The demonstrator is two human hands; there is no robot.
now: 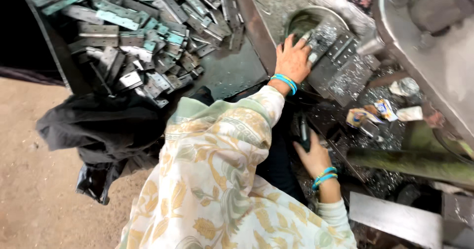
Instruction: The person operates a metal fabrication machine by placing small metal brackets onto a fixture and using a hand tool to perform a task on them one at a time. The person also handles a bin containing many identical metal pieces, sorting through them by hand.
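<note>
Up near the middle of the view, the left hand [294, 56] is laid palm down with its fingers spread over a flat grey metal plate [340, 66] strewn with bright metal shavings [348, 78]; the fingertips are pressed on the plate's far left end, beside the rim of a round metal bowl [313, 16]. Blue bangles [285, 82] are worn on that wrist. Lower and nearer, the right hand [312, 155] is closed around a dark, narrow object [303, 133], of which only the upper end is seen; its kind cannot be told. Blue bangles [324, 176] are seen on this wrist too. Both arms are covered by a pale cloth [217, 180] printed with yellow and green leaf patterns, which fills the near middle of the scene.

To the right of the plate, crumpled scraps of wrapper [375, 113] are scattered among more shavings, and a greenish bar [410, 162] is laid across the near right. A large grey machine body [434, 37] is seen at the far right, and a pale flat slab [395, 222] at the near right corner.

To the far left, a dark tray [232, 74] is heaped with a pile of grey metal hinges [143, 37], some tinged green. A black cloth [98, 135] is bunched just near the tray's edge, on a sandy floor [34, 180].
</note>
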